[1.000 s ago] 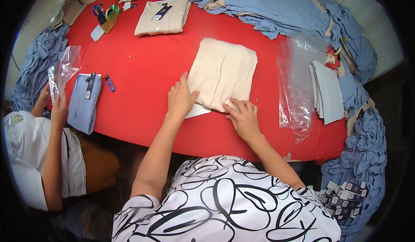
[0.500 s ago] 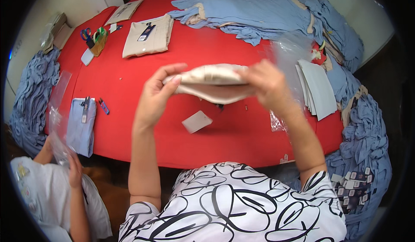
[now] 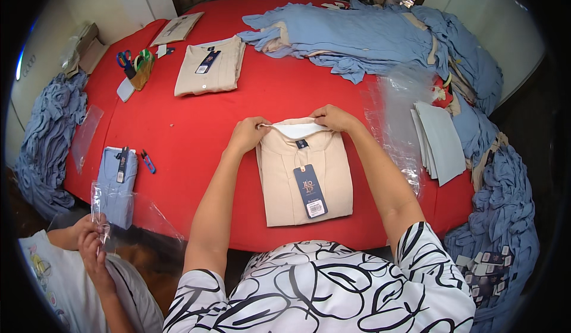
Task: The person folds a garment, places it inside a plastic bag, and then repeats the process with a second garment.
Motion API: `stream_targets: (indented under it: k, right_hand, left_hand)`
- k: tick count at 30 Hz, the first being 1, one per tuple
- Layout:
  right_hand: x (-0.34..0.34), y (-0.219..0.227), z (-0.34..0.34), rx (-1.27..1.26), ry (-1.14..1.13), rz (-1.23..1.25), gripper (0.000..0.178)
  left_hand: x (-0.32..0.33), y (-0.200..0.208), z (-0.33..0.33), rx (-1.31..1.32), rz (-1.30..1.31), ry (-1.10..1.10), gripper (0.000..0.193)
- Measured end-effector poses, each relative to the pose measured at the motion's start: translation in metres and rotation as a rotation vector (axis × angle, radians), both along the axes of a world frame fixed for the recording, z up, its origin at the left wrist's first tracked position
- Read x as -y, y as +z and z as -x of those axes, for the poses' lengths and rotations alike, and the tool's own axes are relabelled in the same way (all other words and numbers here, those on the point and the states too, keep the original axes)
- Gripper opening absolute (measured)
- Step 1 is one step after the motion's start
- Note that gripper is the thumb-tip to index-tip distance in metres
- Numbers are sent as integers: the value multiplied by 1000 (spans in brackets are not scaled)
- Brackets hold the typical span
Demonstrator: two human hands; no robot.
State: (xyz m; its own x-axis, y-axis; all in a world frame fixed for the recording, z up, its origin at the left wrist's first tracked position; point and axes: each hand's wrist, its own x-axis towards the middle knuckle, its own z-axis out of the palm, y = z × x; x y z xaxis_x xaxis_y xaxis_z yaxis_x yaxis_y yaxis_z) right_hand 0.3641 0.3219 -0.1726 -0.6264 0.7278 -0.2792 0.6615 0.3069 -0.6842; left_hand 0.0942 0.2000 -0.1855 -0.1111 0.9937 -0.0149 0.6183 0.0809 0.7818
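A folded beige shirt lies flat on the red table in front of me, its neck end away from me. A dark blue hang tag on a string rests on its front. Inside the neck opening a white inner piece shows along the far edge. My left hand pinches the far left corner of the shirt. At the far right of the same edge my right hand is closed on the cloth.
Beyond lies a folded beige shirt stack. Blue garments heap along the back and right. Clear plastic bags and white card sheets lie at right. At left, a co-worker's hands hold clear plastic near a folded blue shirt.
The beige shirt, held up edge-on before, now lies on the table with its tagged front showing. My hands have come down with it. The co-worker's hands have moved closer together.
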Motion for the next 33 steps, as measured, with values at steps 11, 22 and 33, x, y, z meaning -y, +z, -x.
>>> stream_targets:
  k: [11,22,33]
  right_hand:
    - [5,-6,9,-10,-34,-263,32]
    - [47,0,-25,-162,-245,-386,27]
    - [89,-14,-14,-187,-398,-717,21]
  left_hand:
    - [-19,-25,10,-96,-21,100,24]
    - [-17,-26,17,-28,-19,43,27]
    - [23,-14,-13,-459,-563,231,22]
